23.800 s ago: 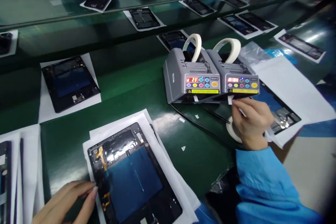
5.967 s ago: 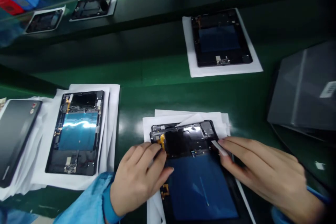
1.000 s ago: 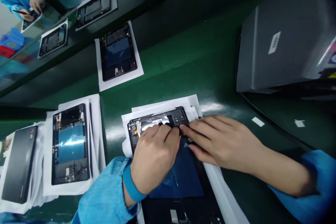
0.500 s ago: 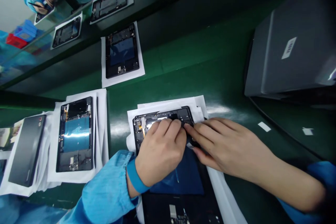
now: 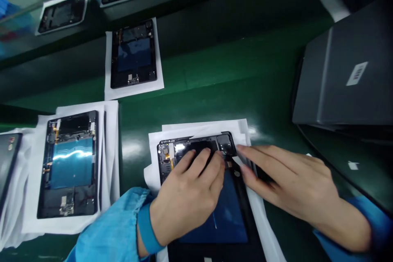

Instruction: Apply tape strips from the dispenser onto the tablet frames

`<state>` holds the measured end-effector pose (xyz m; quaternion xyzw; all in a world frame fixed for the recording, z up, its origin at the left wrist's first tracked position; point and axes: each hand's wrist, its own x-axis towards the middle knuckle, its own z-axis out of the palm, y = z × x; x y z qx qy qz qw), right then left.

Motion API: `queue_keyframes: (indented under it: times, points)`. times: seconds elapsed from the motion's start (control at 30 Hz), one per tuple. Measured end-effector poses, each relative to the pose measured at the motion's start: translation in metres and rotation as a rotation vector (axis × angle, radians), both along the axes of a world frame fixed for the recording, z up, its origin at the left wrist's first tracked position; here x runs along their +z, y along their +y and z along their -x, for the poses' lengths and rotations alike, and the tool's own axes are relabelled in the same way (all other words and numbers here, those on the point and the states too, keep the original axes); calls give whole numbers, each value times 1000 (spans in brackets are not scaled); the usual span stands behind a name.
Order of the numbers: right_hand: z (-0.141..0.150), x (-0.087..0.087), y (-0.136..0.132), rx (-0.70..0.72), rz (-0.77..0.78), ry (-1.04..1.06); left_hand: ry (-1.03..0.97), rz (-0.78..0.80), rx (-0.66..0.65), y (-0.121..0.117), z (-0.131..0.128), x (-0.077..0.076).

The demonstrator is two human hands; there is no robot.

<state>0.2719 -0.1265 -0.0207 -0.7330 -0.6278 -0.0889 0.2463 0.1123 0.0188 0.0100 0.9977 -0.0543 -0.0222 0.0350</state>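
Observation:
An opened tablet [image 5: 227, 217] with a blue battery panel lies on white paper sheets [image 5: 202, 129] in front of me. My left hand [image 5: 187, 196] rests on its upper half, fingers pressed down on the black part near the top edge. My right hand [image 5: 288, 184] lies at the tablet's right edge, fingers stretched flat and pointing left toward the top right corner. I see nothing held in either hand.
A second opened tablet [image 5: 70, 163] lies on paper to the left, a dark closed one [image 5: 7, 155] beyond it. A third tablet [image 5: 133, 55] sits on paper further back. A grey tape dispenser [image 5: 346, 77] stands at right. More tablets [image 5: 63, 12] lie on the far belt.
My right hand has slid right, off the tablet's middle to its right edge, and the fingertips of the two hands have parted. The camera tipped, shifting the view.

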Motion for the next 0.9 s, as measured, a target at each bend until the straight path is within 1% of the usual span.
queue_keyframes:
  times: [0.07,0.17,0.4,0.63,0.77,0.9]
  points:
    - [3,-1,5,2,14,-45,-19,10,9,-1,0,-1]
    - [6,-3,10,20,26,-46,-39,11,14,-1,0,-1]
    - [7,-6,10,5,44,-49,-66,9,23,-1,-1,0]
    - [6,-4,13,34,43,-34,-88,24,23,0,-2,-3]
    - [5,-2,15,59,49,4,-110,61,28,3,-7,-2]
    - [3,-1,14,94,75,36,-90,59,46,4,-17,0]
